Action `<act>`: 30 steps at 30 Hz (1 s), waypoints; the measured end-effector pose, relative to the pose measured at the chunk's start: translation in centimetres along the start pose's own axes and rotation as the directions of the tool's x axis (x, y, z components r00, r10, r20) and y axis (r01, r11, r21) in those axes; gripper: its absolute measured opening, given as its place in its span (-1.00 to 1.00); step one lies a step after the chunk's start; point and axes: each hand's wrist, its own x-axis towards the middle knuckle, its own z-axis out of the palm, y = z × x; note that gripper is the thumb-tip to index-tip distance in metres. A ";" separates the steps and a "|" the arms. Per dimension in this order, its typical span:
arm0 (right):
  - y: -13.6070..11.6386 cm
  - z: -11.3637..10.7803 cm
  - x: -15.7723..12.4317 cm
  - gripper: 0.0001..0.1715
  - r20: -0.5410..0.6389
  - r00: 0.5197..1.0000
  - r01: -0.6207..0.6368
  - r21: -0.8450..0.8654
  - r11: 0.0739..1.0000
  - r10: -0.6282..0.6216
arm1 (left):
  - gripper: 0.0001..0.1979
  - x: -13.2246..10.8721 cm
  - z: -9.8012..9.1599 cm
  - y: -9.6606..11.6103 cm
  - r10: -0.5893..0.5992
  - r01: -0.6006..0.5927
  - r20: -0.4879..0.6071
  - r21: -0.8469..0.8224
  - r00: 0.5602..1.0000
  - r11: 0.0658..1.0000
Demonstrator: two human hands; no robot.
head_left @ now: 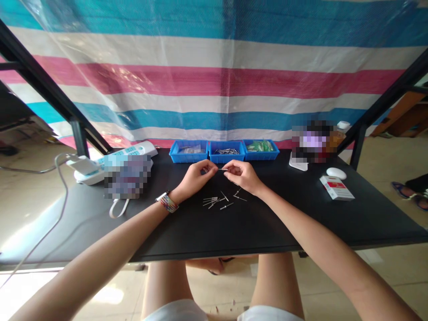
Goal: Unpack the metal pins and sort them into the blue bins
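Observation:
Between my hands, in front of the blue bins, a thin metal pin (222, 169) lies level. My left hand (197, 176) pinches its left end, and my right hand (242, 174) pinches its right end. On the black table just below my hands lie several loose thin metal pins (210, 201), some side by side and some crossed. Behind my hands stand a left blue bin (189, 157) with a clear plastic bag, a middle blue bin (226, 158) with many metal pins, and a right blue bin (261, 156) with green and white contents.
A white power strip (117, 158) with cables sits at the left of the black table (187, 236), by a blurred item with a white loop (118, 209). At the right are a small box (336, 188), a white mouse (336, 173) and blurred items. A striped sheet (200, 84) hangs behind.

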 end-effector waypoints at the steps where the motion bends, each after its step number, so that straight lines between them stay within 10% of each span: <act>1: 0.0 0.1 0.0 -0.77 -0.017 1.000 0.004 0.011 1.000 -0.004 | -0.62 0.0 0.0 0.0 -0.008 0.008 -0.013 0.000 1.000 1.000; 30: 0.1 1.1 0.3 -0.53 -0.114 0.991 -0.038 0.207 0.978 0.063 | -0.61 0.0 -0.8 0.4 0.034 -0.033 -0.016 0.042 0.999 0.999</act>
